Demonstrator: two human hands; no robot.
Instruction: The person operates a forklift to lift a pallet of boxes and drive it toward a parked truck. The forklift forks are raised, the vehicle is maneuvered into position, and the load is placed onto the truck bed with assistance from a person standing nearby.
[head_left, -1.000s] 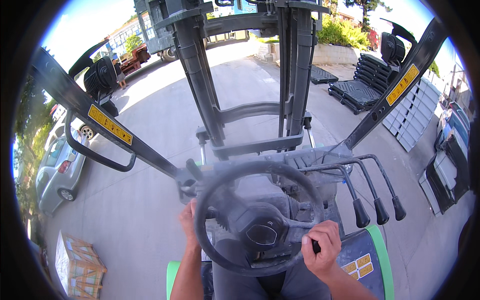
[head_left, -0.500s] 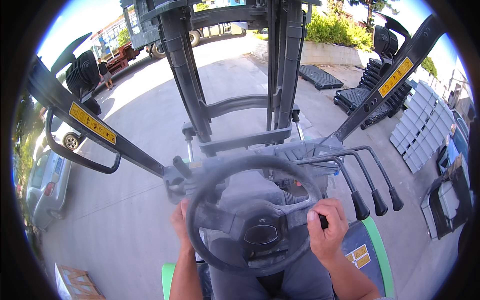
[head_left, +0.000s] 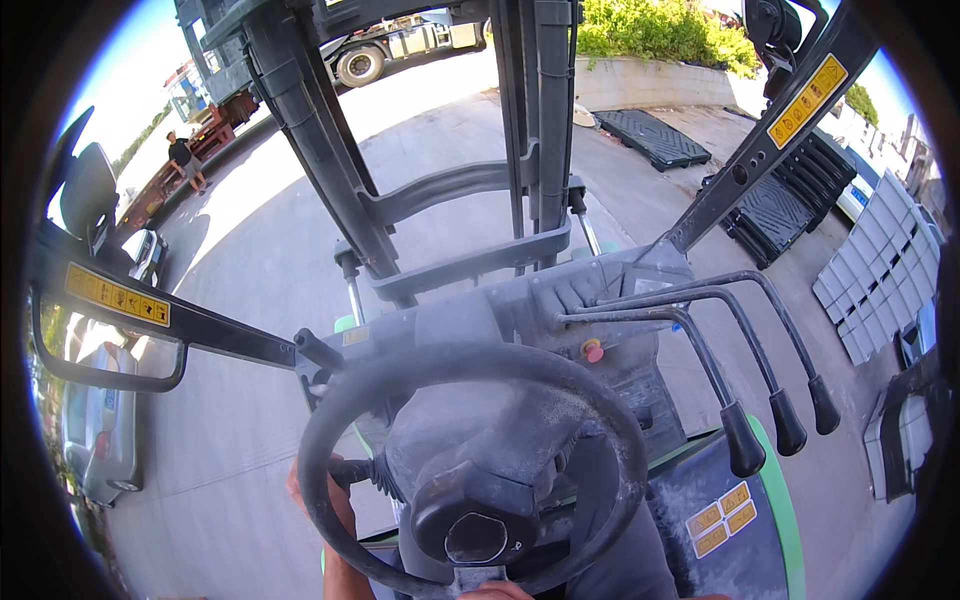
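A dusty black steering wheel [head_left: 630, 470] fills the lower middle, its spoke turned down toward me. My right hand [head_left: 495, 591] is closed at the bottom of the wheel, beside that spoke; only knuckles show above the lower edge. On the left, my left hand [head_left: 342, 512] lies behind the wheel rim, next to a black stalk [head_left: 350, 471]. The rim hides most of its fingers, so I cannot tell whether it grips the stalk. Three bent levers with black knobs [head_left: 787, 422] stand to the right, with neither hand on them. A red button [head_left: 593, 350] sits on the dashboard.
The forklift mast [head_left: 310, 130] rises ahead. A person [head_left: 185, 160] stands at far left by a red trailer [head_left: 215, 130]. Silver car [head_left: 100, 430] at left; truck [head_left: 400, 50] beyond. Black pallets [head_left: 775, 215] and leaning grey panels [head_left: 880, 270] are at right.
The steering wheel has turned clockwise, carrying my right hand from its right side down to the bottom. My left hand sits lower and farther left. The view has shifted.
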